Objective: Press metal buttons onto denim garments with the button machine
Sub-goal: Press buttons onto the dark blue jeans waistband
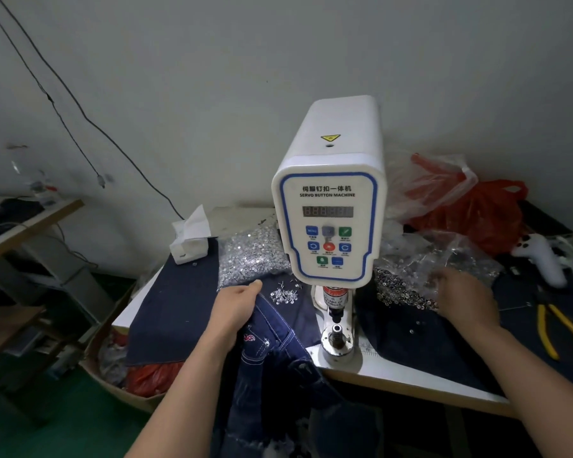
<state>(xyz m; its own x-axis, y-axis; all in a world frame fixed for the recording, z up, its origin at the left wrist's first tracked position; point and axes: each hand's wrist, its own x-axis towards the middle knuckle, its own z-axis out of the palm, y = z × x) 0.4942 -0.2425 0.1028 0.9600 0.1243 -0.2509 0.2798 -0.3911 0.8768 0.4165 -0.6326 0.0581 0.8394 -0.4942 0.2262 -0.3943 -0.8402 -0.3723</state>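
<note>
While the denim garment (272,328) is gripped by the left hand (235,305) just left of the button machine (328,223), the pile of metal buttons (401,292) on the tabletop (411,375) is reached by the right hand (467,299) — fingers curled, grasp indiscernible.

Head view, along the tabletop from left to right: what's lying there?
Tissue box → bag of silver tacks → left hand on the denim garment → servo button machine → dark ring buttons → right hand → yellow-handled pliers.
</note>
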